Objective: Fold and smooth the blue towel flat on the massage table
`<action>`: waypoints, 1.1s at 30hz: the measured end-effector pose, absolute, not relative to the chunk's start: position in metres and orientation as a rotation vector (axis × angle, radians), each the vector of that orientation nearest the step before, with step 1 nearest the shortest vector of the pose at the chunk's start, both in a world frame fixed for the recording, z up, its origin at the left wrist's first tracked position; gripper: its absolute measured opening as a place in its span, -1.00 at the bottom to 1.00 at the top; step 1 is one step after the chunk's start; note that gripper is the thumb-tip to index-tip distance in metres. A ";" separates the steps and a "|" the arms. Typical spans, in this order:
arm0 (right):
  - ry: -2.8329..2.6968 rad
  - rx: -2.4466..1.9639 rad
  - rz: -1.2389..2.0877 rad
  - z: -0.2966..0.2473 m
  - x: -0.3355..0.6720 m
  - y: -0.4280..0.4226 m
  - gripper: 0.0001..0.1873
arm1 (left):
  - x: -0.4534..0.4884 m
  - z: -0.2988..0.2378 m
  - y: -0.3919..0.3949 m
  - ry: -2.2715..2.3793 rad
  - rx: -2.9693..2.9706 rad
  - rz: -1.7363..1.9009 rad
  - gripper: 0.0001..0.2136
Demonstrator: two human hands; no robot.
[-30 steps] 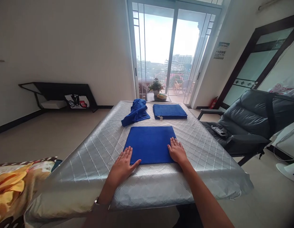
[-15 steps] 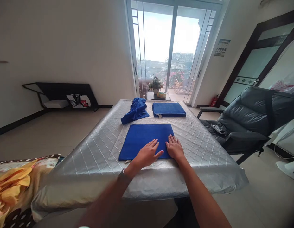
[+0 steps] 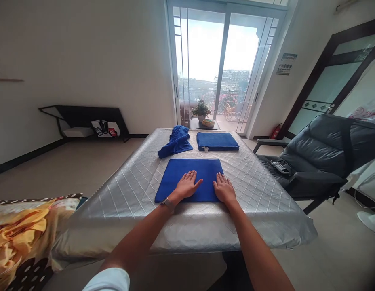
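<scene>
A folded blue towel (image 3: 175,173) lies flat on the table's silver quilted cover (image 3: 127,190), near the front edge. My left hand (image 3: 186,186) rests flat on the towel's middle, fingers spread, a watch at the wrist. At the towel's right edge my right hand (image 3: 224,188) lies flat too, fingers stretched out. Farther back, a second folded blue towel (image 3: 217,141) sits at the right and a crumpled blue cloth (image 3: 175,141) at the left.
A black recliner chair (image 3: 321,157) stands close to the table's right side. A patterned yellow fabric (image 3: 20,234) lies at the lower left. Behind the table are a potted plant (image 3: 201,110) and glass balcony doors. A low black shelf (image 3: 81,121) lines the left wall.
My left hand has slid from the towel's left front corner rightward onto its middle. My right hand has stayed at the right edge. The view has shifted slightly.
</scene>
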State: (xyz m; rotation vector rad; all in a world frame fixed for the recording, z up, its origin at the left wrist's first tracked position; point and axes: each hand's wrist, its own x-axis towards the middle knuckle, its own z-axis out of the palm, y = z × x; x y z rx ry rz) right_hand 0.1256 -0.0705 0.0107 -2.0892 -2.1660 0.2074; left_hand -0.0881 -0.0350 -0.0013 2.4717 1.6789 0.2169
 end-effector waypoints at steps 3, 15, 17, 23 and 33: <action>-2.165 -2.079 0.206 0.011 0.125 -0.071 -0.30 | -0.143 -0.007 -0.032 1.875 2.369 0.211 -0.21; -2.188 -2.142 0.222 0.012 0.125 -0.069 -0.30 | -0.186 -0.022 -0.039 2.015 2.340 0.306 -0.23; -2.217 -2.169 0.217 0.016 0.125 -0.069 -0.31 | -0.187 -0.023 -0.038 2.003 2.347 0.319 -0.24; -2.233 -2.092 -0.003 0.036 0.116 -0.057 -0.32 | -0.187 -0.025 -0.039 2.012 2.346 0.293 -0.25; -2.179 -2.167 0.160 0.010 0.121 -0.013 -0.28 | -0.189 -0.025 -0.040 1.993 2.336 0.323 -0.26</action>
